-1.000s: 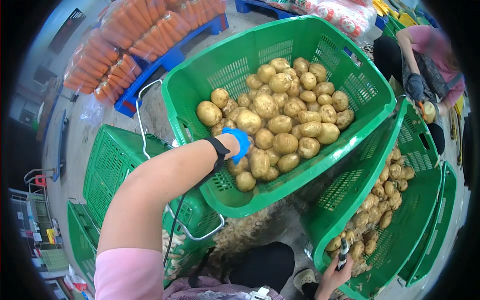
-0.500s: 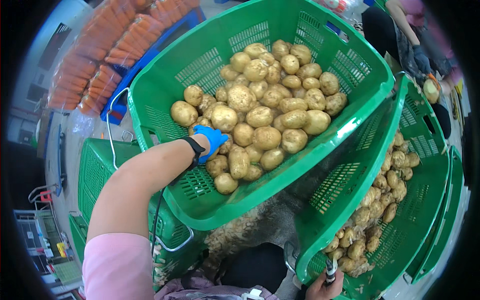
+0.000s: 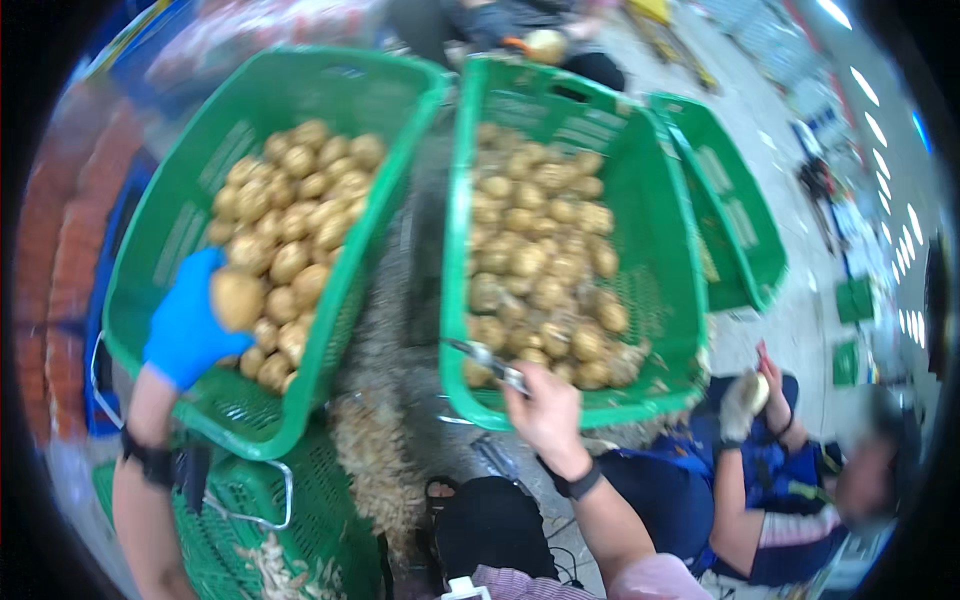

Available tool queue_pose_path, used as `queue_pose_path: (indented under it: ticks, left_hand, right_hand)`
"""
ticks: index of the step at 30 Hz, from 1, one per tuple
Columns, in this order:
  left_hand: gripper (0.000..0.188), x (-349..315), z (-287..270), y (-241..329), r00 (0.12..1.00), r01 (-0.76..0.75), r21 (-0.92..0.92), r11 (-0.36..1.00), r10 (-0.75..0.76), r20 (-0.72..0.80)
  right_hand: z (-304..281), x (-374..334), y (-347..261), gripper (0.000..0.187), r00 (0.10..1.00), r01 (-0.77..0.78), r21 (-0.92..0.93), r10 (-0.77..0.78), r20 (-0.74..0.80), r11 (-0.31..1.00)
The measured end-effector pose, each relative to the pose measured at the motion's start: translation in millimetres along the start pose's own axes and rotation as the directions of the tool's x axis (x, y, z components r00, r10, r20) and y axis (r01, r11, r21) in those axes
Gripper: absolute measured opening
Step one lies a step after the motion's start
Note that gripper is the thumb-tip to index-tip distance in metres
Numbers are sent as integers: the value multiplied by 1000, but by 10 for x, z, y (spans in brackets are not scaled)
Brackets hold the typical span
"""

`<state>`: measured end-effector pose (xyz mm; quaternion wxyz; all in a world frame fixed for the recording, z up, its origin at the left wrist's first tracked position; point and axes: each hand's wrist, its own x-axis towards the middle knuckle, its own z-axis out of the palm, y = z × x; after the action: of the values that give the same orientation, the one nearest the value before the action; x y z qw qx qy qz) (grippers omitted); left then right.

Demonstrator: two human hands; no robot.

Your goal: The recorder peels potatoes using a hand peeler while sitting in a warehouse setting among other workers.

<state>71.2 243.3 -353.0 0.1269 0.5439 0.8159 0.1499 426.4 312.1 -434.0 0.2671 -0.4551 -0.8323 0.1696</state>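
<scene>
Grey concrete floor is seen beneath a cluster of green plastic baskets, with potato peelings heaped at 6 o'clock between them.

One potato is gripped by the left hand, blue-gloved, its fingers curled shut around it; it is held just above the pile in the left basket, at 9 o'clock in the view. A peeler with a metal blade is pinched in the bare right hand, just over the near rim of the right basket, at about 5 o'clock from centre.

Both baskets are filled with potatoes: some two dozen can be made out on the left, rather more on the right, though blur prevents a firm count. Whether either pile is already peeled cannot be told. The work is judged to be in mid-course, since peelings already lie on the floor while one potato is only now in hand.

A third green basket is seen at 3 o'clock, and more green crates at 7 o'clock. A seated co-worker at 4 o'clock is seen holding another potato.
</scene>
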Motion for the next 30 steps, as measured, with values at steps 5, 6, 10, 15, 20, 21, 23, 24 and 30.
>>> queue_pose_path:
  ticks: [5, 6, 10, 15, 20, 21, 23, 24, 30]
  left_hand:
    - [78, -765, -408, 292, 982, -178, -270, 946, 153, -112]
    - [78, -975, -296, 158, 983, -171, -366, 915, 135, -122]
    - [68, -2235, 323, 127, 950, 239, -945, 224, -255, 180]
    - [55, -3616, 791, 477, 808, 219, -854, -472, -403, 430]
    - [59, -4268, 1034, 540, 873, 70, -570, -819, -226, 433]
    - [59, -4283, 1078, 565, 887, 37, -542, -840, -223, 405]
    - [57, -4313, 1059, 647, 873, 21, -579, -815, -267, 407]
    - [55, -4313, 997, 701, 842, 48, -640, -767, -313, 439]
    - [49, -4568, 991, 616, 842, -135, -548, -826, -387, 376]
  right_hand:
    - [-48, 48, 35, 12, 999, -48, -63, 47, -17, 997]
    - [-55, 45, 69, 13, 997, -60, -39, 58, -49, 997]
    - [-159, -94, -161, 17, 964, 74, 223, -13, -266, 972]
    - [-657, -562, -882, 19, 968, 142, 291, -194, 161, 946]
    - [-735, -1229, -1411, 21, 804, 73, 463, -327, 497, 883]
    - [-682, -1374, -1439, 22, 802, 92, 519, -372, 468, 850]
    - [-525, -1603, -1580, 22, 790, 128, 522, -405, 460, 843]
    - [-466, -1714, -1654, 21, 776, 144, 495, -409, 481, 857]
    - [-140, -2038, -1945, 20, 681, 347, 469, -562, 470, 812]
